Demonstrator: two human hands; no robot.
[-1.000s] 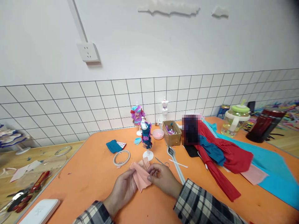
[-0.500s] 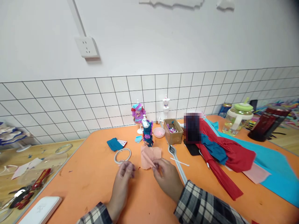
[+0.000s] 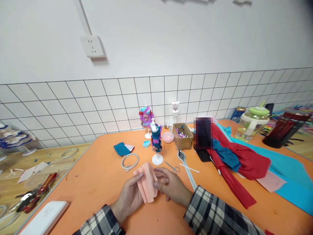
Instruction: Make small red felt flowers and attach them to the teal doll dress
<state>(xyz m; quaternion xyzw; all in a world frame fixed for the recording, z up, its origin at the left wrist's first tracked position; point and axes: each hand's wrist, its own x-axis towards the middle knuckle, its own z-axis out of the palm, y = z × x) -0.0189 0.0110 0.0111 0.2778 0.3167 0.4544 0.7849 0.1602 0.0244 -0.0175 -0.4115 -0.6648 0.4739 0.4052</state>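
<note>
A folded sheet of pink crepe paper (image 3: pixel 147 182) is raised off the table in front of me. My left hand (image 3: pixel 132 195) grips it along the left side, thumb on top and fingers behind. At its right edge, my right hand (image 3: pixel 171 186) has thumb and curled fingers closed on the paper. Just beyond stands a small dress form (image 3: pixel 156 140) dressed in dark teal and purple on a white round base. Small scissors (image 3: pixel 173 167) lie to the right of that base. An embroidery hoop (image 3: pixel 129 162) rests to the left.
Behind are a second dressed form (image 3: pixel 146 119), a bare white form (image 3: pixel 175 109), a pink bowl (image 3: pixel 168 137) and a cardboard box (image 3: pixel 183 143) of scraps. Red crepe paper (image 3: pixel 251 163), a green-lidded jug (image 3: pixel 253 125) and a dark red bottle (image 3: pixel 285 130) occupy the right. A white power bank (image 3: pixel 46 217) lies near left.
The pink paper has been lifted from the table toward me and folded. My left hand, formerly apart from it, now holds it. The form's base and the scissors have come into sight.
</note>
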